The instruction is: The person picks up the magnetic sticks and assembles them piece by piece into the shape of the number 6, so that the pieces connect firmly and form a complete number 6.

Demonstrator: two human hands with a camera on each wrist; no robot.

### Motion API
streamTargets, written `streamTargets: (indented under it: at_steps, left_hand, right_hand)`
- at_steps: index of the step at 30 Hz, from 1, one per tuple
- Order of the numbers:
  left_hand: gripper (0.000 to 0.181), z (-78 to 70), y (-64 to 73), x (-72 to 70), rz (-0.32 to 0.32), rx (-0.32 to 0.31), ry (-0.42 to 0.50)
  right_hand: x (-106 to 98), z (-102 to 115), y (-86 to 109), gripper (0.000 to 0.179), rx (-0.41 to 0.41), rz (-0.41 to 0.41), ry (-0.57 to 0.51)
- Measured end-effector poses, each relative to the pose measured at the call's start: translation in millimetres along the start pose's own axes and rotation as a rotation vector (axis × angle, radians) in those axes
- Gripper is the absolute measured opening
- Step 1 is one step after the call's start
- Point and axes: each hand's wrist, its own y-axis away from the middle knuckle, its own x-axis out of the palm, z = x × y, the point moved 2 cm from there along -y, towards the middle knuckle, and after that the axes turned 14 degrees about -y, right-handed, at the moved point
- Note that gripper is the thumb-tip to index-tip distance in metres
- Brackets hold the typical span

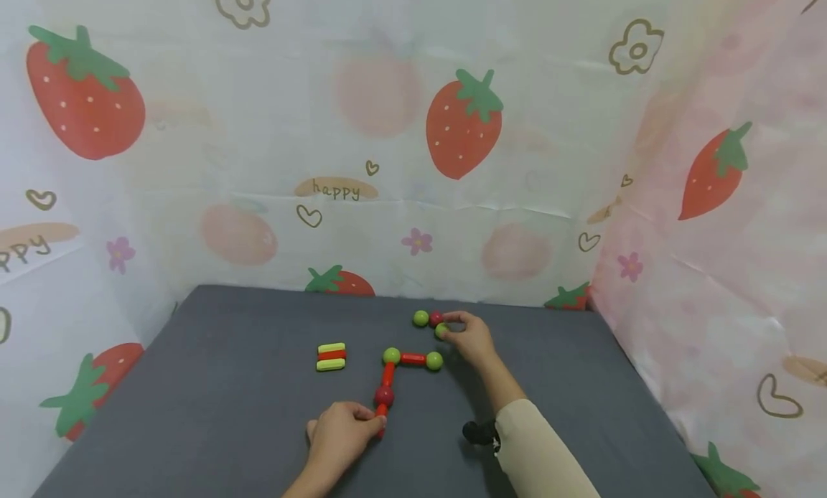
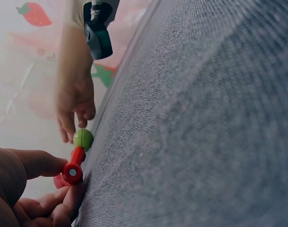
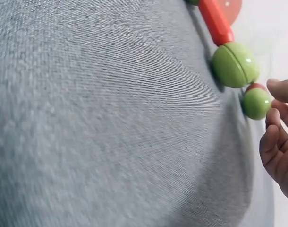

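Down at six o'clock, the left hand (image 1: 342,433) pinches a red stick (image 1: 382,411) between thumb and finger; joined sticks and balls (image 1: 391,356) run from it toward one o'clock. Toward two, the right hand (image 1: 472,338), fingers apart, is just beside a loose green ball (image 1: 441,331), with a red ball (image 1: 436,317) at that ball's eleven. Three short sticks (image 1: 332,355) lie at twelve.

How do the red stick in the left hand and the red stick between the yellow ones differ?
Orientation: the held stick runs roughly front to back; the grouped stick lies sideways.
Contact: the left hand pinches the held stick; no hand touches the grouped stick.
Neighbours: the held stick meets a dark red ball; the grouped stick lies between two yellow sticks.
Shared: both are red.
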Motion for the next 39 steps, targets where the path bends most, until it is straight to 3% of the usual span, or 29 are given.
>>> streamTargets:
  at_steps: [14, 31, 39]
  left_hand:
    - [0.018, -1.0, 1.8, -1.4, -0.044, 0.018, 0.000]
    - [0.019, -1.0, 1.3, -0.6, -0.022, -0.016, 0.003]
    - [0.019, -1.6, 2.5, -2.4, -0.036, -0.015, 0.004]
  right_hand:
    - [7.3, -9.9, 0.1, 0.040, 0.011, -0.062, -0.015]
    - [8.0, -14.2, 1.1, 0.035, -0.026, -0.147, -0.002]
    - [1.0, -11.7, 16.3, 0.037, -0.025, -0.189, -0.119]
